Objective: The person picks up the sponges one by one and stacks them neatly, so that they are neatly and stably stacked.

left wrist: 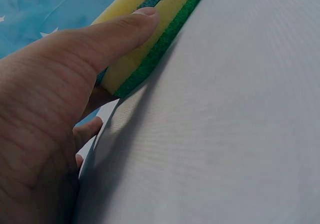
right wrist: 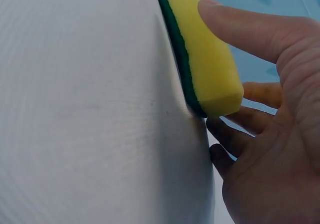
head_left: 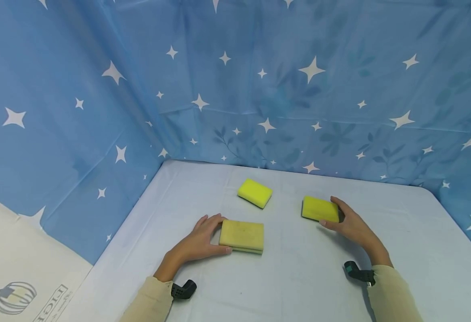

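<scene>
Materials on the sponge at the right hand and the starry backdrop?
Sponge: yellow part looks like matte foam, given its even, dull surface; dark green layer probably abrasive fibre, given its rough edge.
Backdrop: thin, flexible sheet, slight sheen, going by its folds and creases; fabric or plastic, can't tell.

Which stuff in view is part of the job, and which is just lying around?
In the job:
sponge stack, held by the left hand
right-hand sponge, pinched by the right hand
back sponge, untouched; probably included, being the same kind

Just around:
starry blue curtain
whisk-print sheet, lower left
white table surface, support only
</scene>
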A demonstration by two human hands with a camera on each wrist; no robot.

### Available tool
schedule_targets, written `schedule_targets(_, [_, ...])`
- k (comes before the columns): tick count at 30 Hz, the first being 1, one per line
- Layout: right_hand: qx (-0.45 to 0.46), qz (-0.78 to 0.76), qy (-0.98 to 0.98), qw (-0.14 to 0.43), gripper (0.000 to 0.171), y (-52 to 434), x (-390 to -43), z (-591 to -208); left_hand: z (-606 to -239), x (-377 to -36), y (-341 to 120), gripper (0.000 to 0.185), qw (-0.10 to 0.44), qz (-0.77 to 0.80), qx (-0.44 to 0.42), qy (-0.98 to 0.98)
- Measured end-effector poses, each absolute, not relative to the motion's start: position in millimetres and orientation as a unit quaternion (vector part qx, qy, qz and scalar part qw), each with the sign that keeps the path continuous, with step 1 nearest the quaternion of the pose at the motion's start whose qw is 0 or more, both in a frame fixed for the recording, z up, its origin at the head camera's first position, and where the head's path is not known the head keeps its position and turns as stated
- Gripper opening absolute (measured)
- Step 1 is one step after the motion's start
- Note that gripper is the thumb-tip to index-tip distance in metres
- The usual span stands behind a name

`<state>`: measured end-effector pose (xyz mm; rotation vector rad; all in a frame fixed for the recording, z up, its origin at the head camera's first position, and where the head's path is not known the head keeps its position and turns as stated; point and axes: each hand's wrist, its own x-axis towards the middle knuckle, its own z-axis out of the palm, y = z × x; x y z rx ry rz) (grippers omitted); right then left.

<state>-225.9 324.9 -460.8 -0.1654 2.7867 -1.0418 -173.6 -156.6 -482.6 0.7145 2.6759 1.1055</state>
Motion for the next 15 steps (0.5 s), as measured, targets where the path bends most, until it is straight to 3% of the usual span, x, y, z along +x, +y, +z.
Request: schedule_targets(15, [-0.076, -0.352, 0.931, 0.06, 0.098, 330.7, -223.5, -466.0, -483.8, -174.0, -157.1, 0.082, 0.08, 0.368, 0.234, 0.896])
